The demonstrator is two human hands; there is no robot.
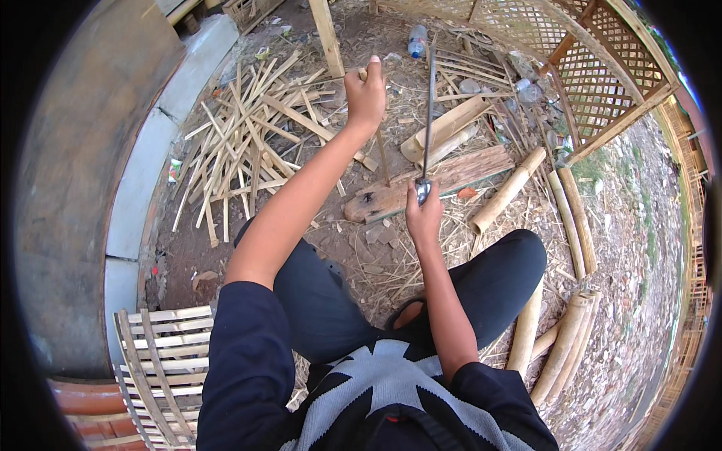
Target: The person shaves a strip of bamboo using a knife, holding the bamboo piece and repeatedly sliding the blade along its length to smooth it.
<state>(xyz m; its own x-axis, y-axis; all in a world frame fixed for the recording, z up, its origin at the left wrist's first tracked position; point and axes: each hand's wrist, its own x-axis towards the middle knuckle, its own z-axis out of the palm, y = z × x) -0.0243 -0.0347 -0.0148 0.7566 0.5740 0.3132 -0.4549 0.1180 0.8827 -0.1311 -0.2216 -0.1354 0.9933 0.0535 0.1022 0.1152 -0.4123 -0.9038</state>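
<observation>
My left hand [366, 96] is raised ahead of me, its fingers closed around a thin bamboo strip [382, 154]. The strip's lower end comes down at the worn wooden plank [466, 169] on the ground; whether it touches the wood I cannot tell. In my right hand [425, 214], just in front of the plank, is a long machete [429, 113]. Its narrow dark blade points away from me, and a shiny metal collar shows above my fist. The grip itself is hidden in my fingers. Blade and strip are apart.
Split bamboo strips [248, 135] lie heaped at the left. Halved bamboo pieces [451, 124] rest behind the plank, with bamboo poles [511, 189] at the right. A wooden post [326, 37], a plastic bottle [417, 41] and a lattice panel [602, 83] stand farther off. A slatted bamboo rack [169, 353] is at my left.
</observation>
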